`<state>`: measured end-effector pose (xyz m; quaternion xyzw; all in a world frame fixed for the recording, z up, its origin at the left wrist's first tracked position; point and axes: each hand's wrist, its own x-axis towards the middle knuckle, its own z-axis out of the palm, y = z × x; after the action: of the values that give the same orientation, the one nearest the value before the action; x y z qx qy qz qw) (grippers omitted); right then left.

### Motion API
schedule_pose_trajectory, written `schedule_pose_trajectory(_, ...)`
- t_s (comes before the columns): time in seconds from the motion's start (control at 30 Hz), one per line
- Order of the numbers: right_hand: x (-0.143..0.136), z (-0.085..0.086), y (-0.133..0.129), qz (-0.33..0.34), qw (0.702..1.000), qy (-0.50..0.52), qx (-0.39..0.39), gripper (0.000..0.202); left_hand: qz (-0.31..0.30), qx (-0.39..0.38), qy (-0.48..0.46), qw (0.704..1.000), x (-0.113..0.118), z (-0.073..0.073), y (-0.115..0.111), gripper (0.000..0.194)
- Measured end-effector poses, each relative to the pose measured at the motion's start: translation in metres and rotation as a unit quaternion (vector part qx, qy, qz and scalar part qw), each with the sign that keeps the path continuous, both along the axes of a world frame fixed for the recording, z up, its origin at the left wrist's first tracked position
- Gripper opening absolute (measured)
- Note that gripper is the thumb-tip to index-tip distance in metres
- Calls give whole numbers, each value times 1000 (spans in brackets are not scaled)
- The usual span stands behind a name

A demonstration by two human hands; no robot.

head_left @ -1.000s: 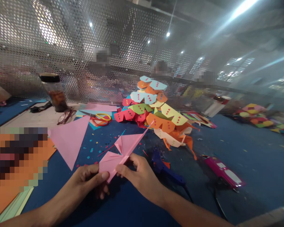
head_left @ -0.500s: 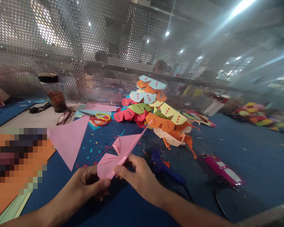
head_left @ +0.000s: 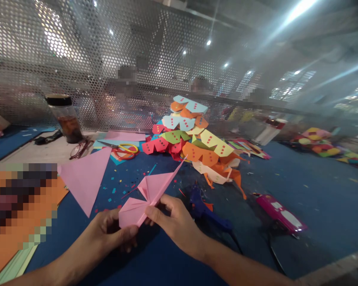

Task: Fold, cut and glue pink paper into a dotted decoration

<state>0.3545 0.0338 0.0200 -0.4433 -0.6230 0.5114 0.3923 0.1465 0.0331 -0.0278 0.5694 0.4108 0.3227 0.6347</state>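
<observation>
A folded pink paper shape (head_left: 158, 186) with two wing-like lobes and a long thin point is held just above the blue table. My left hand (head_left: 115, 230) pinches its lower left edge between thumb and fingers. On the folded spine, near the middle, my right hand (head_left: 168, 218) presses with thumb and index finger. A flat pink paper triangle (head_left: 86, 178) lies to the left of the hands. Beyond them is a heap of folded paper figures (head_left: 203, 153) in several colours, marked with small red squares. A blue glue gun (head_left: 208, 210) rests to the right of my right hand.
Scissors (head_left: 127, 150) with yellow and red handles lie on paper sheets at the back. A lidded jar (head_left: 67, 121) and glasses (head_left: 80, 147) stand nearby. A magenta device (head_left: 281, 214) lies at right, stacked coloured paper (head_left: 42, 214) at left. Perforated metal screen (head_left: 122, 51) behind.
The view has shifted very slightly. The pink paper shape has moved a little left and down between the hands; both hands keep their grip.
</observation>
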Motion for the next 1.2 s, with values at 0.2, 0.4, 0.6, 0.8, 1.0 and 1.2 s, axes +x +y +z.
schedule_pose_trajectory(0.2,5,-1,2,-29,999,2,19,25,4,-8,9,1000,-1,2,-2,45)
schedule_pose_trajectory(0.4,2,0,3,-30,999,8,12,26,-5,-4,21,1000,0,-1,-1,49)
schedule_pose_trajectory(0.6,-1,1,0,-21,1000,3,4,23,-9,6,32,999,-1,1,0,46)
schedule_pose_trajectory(0.8,0,2,1,-23,1000,-5,1,22,-7,-18,11,1000,0,0,2,49)
schedule_pose_trajectory(1.0,-2,-1,1,-6,1000,1,-18,22,-2,-26,15,1000,2,8,0,46)
schedule_pose_trajectory(1.2,-2,-3,1,0,1000,-8,-16,24,2,-22,33,999,2,20,-4,41)
